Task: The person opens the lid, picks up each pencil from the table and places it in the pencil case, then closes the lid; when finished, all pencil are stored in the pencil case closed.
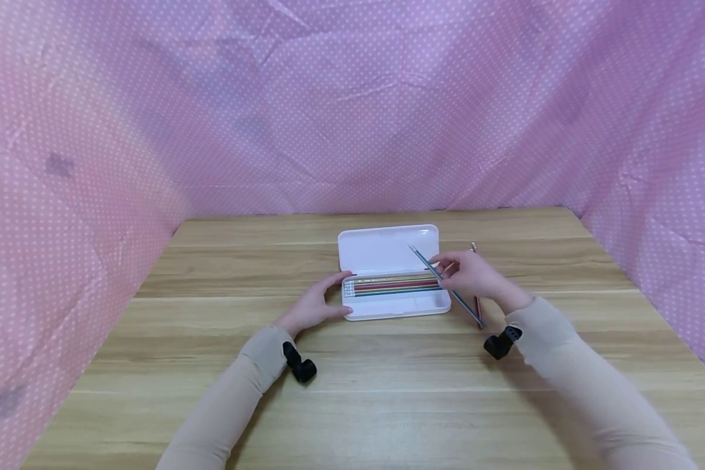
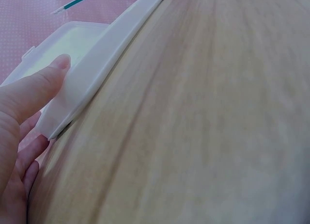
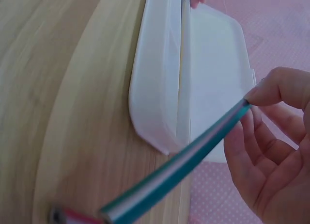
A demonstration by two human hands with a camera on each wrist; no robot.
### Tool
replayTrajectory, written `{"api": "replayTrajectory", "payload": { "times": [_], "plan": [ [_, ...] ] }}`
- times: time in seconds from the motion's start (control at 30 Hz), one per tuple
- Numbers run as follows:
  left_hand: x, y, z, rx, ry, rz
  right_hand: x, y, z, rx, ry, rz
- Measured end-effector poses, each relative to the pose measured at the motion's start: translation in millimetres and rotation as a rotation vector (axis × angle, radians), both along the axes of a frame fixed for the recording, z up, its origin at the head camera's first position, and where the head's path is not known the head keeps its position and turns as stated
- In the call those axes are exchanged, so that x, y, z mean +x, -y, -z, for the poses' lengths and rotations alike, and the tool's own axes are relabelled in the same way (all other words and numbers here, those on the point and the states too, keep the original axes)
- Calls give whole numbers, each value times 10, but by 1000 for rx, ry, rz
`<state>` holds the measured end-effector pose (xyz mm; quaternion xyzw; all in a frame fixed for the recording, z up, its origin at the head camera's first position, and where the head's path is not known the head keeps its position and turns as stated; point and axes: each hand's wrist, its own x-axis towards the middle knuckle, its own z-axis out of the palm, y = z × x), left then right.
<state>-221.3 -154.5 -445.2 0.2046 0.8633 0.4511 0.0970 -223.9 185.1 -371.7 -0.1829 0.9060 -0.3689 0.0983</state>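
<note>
A white pencil case (image 1: 399,312) lies with its lid (image 1: 382,251) folded back. Several coloured pencils (image 1: 396,284) are side by side in it, pale ends to the left. My left hand (image 1: 314,305) holds the case's left end, its thumb (image 2: 46,86) against the near wall. Over the case's right end, my right hand (image 1: 472,274) pinches a teal striped pencil (image 3: 179,163) between thumb and fingers. That pencil slants, one end over the lid and the other off the case's near right corner. A dark red pencil (image 1: 478,310) lies on the table, partly covered by my right hand.
The wooden table (image 1: 364,405) stretches around the case on all sides. Pink dotted cloth (image 1: 352,117) hangs behind the table and along both sides. A black wrist camera (image 1: 299,364) is on the left sleeve and another camera (image 1: 501,343) on the right.
</note>
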Motion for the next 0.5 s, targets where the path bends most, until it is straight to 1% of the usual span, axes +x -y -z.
{"api": "replayTrajectory", "payload": {
  "times": [0.1,0.33,0.5],
  "plan": [
    [-10,-2,10,0,-2,3,-7,97,-3,15,-28,-30],
    [-11,2,12,-2,4,1,-36,296,-38,73,-115,-155],
    [-13,10,14,-6,4,-7,-121,423,-65,125,-167,-293]
  ]
}}
